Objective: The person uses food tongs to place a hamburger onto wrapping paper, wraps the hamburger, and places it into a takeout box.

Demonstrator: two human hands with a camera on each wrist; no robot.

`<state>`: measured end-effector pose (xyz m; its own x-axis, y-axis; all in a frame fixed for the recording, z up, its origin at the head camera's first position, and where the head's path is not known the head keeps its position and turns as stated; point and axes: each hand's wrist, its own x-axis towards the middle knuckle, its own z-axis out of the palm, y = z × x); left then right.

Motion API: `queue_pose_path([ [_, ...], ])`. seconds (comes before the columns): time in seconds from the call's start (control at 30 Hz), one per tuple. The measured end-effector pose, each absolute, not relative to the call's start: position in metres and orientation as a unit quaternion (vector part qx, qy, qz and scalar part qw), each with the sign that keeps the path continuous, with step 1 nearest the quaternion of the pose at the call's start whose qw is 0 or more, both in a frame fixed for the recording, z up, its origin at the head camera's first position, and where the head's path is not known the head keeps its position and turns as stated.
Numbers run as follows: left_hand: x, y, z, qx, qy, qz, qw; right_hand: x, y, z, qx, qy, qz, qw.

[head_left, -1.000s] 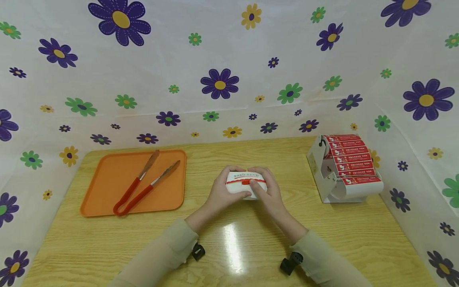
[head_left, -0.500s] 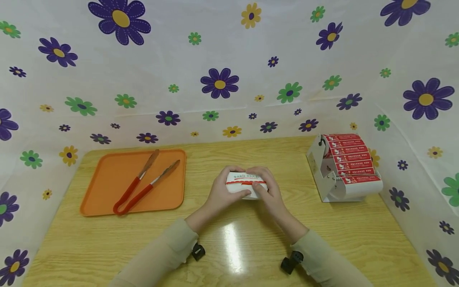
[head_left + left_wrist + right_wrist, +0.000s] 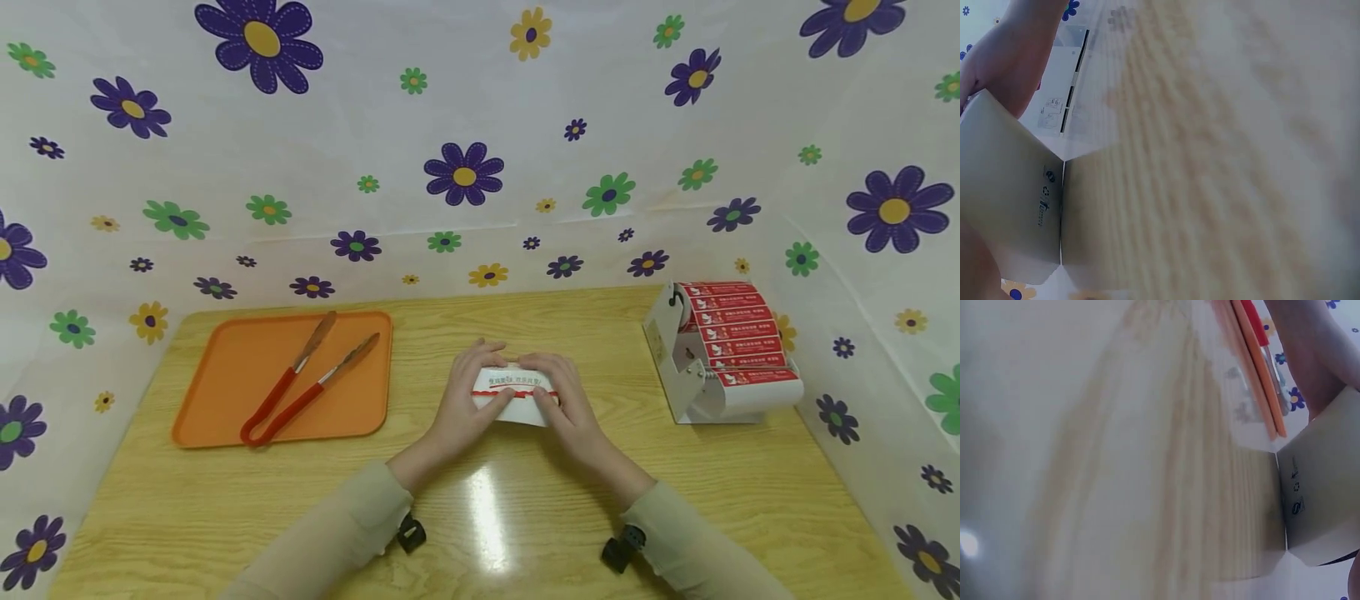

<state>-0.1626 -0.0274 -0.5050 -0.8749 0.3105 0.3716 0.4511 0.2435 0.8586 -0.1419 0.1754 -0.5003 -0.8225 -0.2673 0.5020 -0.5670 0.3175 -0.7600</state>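
Observation:
A white paper food box (image 3: 517, 408) with printed lettering and a wavy red stripe stands on the wooden table in the middle of the head view. My left hand (image 3: 459, 408) grips its left side, fingers over the far edge, the thumb on the stripe. On the other side my right hand (image 3: 573, 410) holds the box the same way, its thumb bent onto the front. Small printed marks show on the lower wall of the box (image 3: 1016, 181) in the left wrist view. The right wrist view shows the box's (image 3: 1322, 481) bottom edge touching the table.
To the left lies an orange tray (image 3: 217, 392) bearing tongs (image 3: 273, 404) with red handles. A label dispenser (image 3: 678, 392) with a roll of red labels (image 3: 738, 329) stands at the right. A flowered cloth (image 3: 330, 150) hangs behind and beside the table.
My left thumb has moved up from the box's front onto the red stripe. My left fingers have lifted and spread a little at the far edge. More of the front shows.

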Motion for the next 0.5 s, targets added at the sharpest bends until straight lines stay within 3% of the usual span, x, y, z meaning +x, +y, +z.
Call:
queue_pose_path([
  [0.3,-0.155,-0.036,-0.516,-0.26,-0.807,-0.53,0.028,-0.139,0.185,-0.508,0.335,-0.823,0.417,0.189],
  [0.5,-0.155,-0.038,-0.521,-0.272,-0.805,-0.525,0.048,-0.139,0.191,-0.509,0.357,-0.822,0.389,0.212],
])
